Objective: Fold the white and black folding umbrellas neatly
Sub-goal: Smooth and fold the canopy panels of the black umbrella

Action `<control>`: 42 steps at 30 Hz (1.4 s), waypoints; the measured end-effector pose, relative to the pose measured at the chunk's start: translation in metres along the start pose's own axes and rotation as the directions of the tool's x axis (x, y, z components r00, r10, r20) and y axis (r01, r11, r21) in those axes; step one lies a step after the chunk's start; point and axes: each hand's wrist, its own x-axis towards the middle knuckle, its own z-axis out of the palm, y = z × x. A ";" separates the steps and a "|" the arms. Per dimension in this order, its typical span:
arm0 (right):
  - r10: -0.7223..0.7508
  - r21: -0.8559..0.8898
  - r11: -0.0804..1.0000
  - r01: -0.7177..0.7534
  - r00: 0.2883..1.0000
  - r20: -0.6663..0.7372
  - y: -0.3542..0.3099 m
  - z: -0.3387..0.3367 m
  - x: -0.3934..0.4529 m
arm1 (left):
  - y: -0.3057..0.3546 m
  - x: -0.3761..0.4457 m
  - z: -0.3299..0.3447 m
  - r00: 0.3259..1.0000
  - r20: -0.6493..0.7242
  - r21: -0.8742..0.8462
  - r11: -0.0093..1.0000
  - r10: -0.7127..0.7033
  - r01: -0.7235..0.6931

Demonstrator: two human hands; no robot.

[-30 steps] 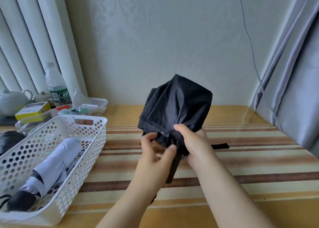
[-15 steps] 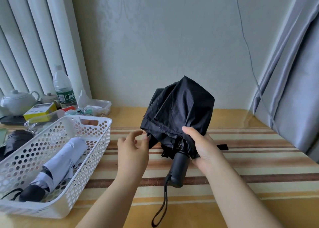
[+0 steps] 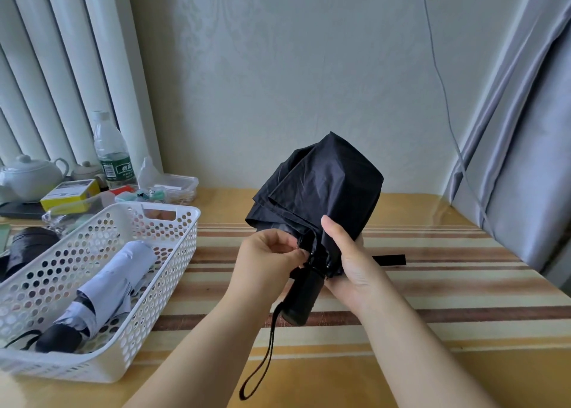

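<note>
The black folding umbrella (image 3: 321, 188) is held upright above the striped table, canopy loose and bunched, handle pointing down toward me with its wrist strap dangling. My right hand (image 3: 349, 265) grips it around the rib tips just above the handle, thumb up against the cloth. My left hand (image 3: 268, 262) pinches the canopy edge at the rib tips on the left side. The umbrella's closing strap (image 3: 391, 260) sticks out to the right behind my right hand. The white folding umbrella (image 3: 114, 287) lies rolled up in the white perforated basket (image 3: 173, 253) at left.
Behind the basket stand a water bottle (image 3: 112, 154), a white teapot (image 3: 29, 175), a yellow box (image 3: 69, 194) and a clear plastic container (image 3: 173, 188). A black bundle (image 3: 29, 247) lies at the far left. Grey curtain (image 3: 531, 160) hangs at right; a cable runs down the wall.
My left hand came back from the open air to the canopy edge and now pinches it. The view has tilted up slightly. My right hand keeps its grip.
</note>
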 end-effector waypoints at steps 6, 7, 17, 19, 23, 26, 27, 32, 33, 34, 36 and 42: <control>-0.110 -0.061 0.993 0.101 0.982 -0.157 0.007 0.006 -0.001 | -0.005 -0.021 0.007 0.993 0.040 0.114 0.987 0.113 -0.117; -0.109 -0.062 0.993 0.099 0.977 -0.185 0.007 0.006 0.000 | -0.006 -0.024 0.008 0.990 0.064 0.129 0.983 0.125 -0.133; -0.152 -0.068 0.987 0.144 0.979 -0.136 0.006 0.017 -0.006 | 0.001 -0.020 0.005 0.991 -0.024 0.118 0.984 0.135 -0.131; -0.165 -0.047 0.986 0.160 0.979 -0.120 0.006 0.018 -0.009 | 0.002 -0.018 0.007 0.985 -0.040 0.184 0.970 0.169 -0.159; -0.185 -0.064 0.982 0.177 0.973 -0.139 0.006 0.018 -0.009 | 0.003 -0.019 0.012 0.979 -0.068 0.240 0.955 0.194 -0.173; -0.163 -0.076 0.986 0.151 0.965 -0.206 0.008 0.017 -0.005 | 0.001 -0.024 0.006 0.986 -0.045 0.195 0.969 0.162 -0.151; -0.122 -0.017 0.992 0.121 0.972 -0.202 0.006 0.016 -0.003 | -0.001 -0.025 0.001 0.983 -0.062 0.196 0.968 0.172 -0.157; 0.061 0.350 0.935 -0.050 0.998 -0.019 -0.002 0.005 -0.005 | -0.017 -0.022 -0.023 0.961 -0.276 0.086 0.995 -0.033 0.058; 0.054 0.330 0.943 -0.050 0.999 -0.002 -0.001 0.004 -0.005 | -0.017 -0.023 -0.023 0.969 -0.192 0.030 0.986 -0.158 0.167; 0.046 0.287 0.957 -0.043 0.999 -0.005 0.002 0.004 -0.006 | -0.013 -0.025 -0.022 0.961 -0.052 -0.001 0.963 -0.271 0.271; 0.048 0.191 0.981 -0.038 0.998 -0.045 0.009 0.006 -0.005 | -0.005 -0.034 -0.015 0.884 0.275 -0.044 0.913 -0.378 0.405; 0.125 0.149 0.982 -0.119 0.992 -0.029 0.008 0.005 0.002 | -0.003 -0.046 0.009 0.931 0.295 0.000 0.975 -0.214 0.224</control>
